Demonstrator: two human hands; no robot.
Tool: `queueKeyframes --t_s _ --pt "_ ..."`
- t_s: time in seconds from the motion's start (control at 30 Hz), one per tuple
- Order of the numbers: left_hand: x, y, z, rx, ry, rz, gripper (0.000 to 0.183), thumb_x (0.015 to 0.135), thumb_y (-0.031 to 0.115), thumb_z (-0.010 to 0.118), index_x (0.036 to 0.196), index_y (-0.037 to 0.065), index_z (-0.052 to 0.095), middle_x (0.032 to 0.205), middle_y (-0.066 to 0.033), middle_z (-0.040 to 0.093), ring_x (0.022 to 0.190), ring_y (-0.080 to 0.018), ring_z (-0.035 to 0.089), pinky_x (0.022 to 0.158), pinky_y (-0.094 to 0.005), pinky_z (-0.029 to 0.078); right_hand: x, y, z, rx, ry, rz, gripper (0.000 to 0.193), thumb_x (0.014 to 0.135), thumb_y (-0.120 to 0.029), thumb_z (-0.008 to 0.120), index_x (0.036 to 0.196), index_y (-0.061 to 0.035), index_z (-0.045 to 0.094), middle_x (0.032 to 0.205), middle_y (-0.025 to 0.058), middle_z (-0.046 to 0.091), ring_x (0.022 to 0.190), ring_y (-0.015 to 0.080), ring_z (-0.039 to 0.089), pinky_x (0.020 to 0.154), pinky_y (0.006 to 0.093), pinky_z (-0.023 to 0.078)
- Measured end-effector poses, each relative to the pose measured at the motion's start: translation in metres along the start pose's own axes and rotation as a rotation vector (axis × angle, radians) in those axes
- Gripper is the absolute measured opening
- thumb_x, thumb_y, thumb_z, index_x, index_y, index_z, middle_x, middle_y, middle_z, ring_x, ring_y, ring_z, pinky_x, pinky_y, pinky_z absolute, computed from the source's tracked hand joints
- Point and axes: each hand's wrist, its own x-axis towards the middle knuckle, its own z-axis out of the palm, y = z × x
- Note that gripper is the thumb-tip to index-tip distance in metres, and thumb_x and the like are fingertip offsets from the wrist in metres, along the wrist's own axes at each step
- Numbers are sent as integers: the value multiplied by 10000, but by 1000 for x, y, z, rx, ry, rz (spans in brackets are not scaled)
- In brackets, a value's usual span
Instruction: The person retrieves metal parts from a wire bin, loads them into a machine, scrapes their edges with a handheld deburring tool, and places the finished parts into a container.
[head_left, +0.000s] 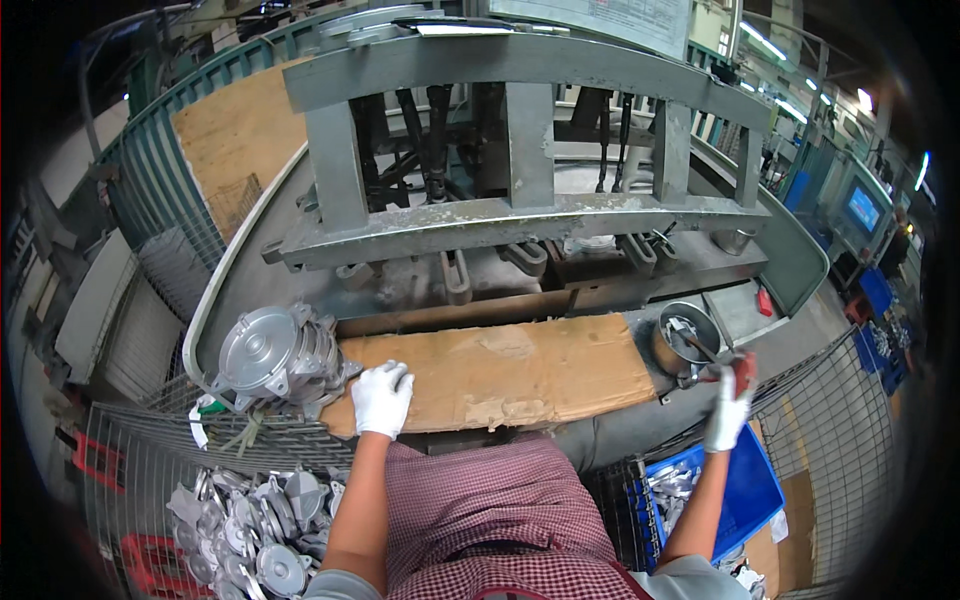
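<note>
Machinery fills the far side: a grey steel press frame (520,130) stands over the counter (640,420), and a worn sheet of cardboard (500,375) lies along the counter's near edge. At the cardboard's left end sits a metal casting (280,350), round-faced with lugs and ribs; it looks heavy, rigid and rough-edged, best taken by the rim or a lug with gloves rather than by the smooth face. The left hand (382,398), gloved in white, rests flat and spread on the cardboard just beside that casting, holding nothing. The right hand (730,400), also gloved, is closed on a red-handled tool (742,372) whose tip reaches into a small metal tin (685,340). Below lie a wire basket of castings (260,530) and a blue crate (745,490).
</note>
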Motion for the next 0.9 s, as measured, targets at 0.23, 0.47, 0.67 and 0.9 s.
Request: queueKeyframes --t_s 0.23,0.47,0.67,0.9 --pt "-2 -4 1 -24 -21 -33 212 826 251 679 912 72 754 1009 -134 719 948 -311 670 860 -416 517 19 -49 146 -480 -620 201 535 845 -480 659 1159 -46 650 953 179 720 847 333 697 775 404 517" --pt "-2 -12 11 -39 9 -18 205 821 245 677 908 75 751 996 -124 719 927 -310 670 840 -416 522 75 -32 197 -984 -705 103 565 851 -529 606 1158 -55 623 1147 215 665 1088 375 623 933 439 480" --pt "-6 -14 6 1 38 3 186 816 240 665 878 81 740 957 -105 716 869 -309 665 786 -422 523 66 -49 220 -991 -801 102 610 859 -526 595 1242 -51 588 1208 223 639 1139 378 602 970 437 464" --pt "-4 -8 8 -27 50 27 173 811 229 668 871 83 739 945 -98 717 852 -308 667 775 -426 526 82 -33 262 -888 -745 100 585 834 -524 607 1188 -60 651 1173 240 645 1113 382 612 946 443 473"
